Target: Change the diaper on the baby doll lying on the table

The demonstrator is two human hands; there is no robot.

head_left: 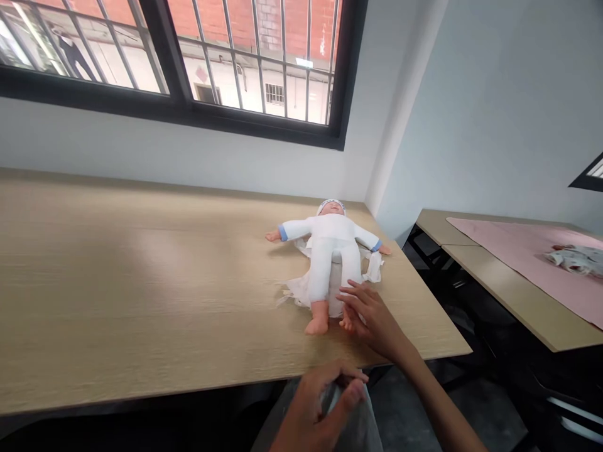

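A baby doll lies on its back on the wooden table, arms spread and feet pointing at me. It wears a white suit with blue cuffs and a white cap. My right hand is over the doll's lower leg and foot on the right, fingers stretched out. Whether it presses on the leg I cannot tell. Crumpled white thin cloth or plastic lies under and around the doll. In front of the table edge, my left hand hovers above my lap, fingers loosely bent and thumb apart, holding nothing visible.
The table top stretches far to the left, below a barred window. On the right, past a gap, another table carries a pink cloth and a bundle of patterned fabric. A wall corner rises behind the doll.
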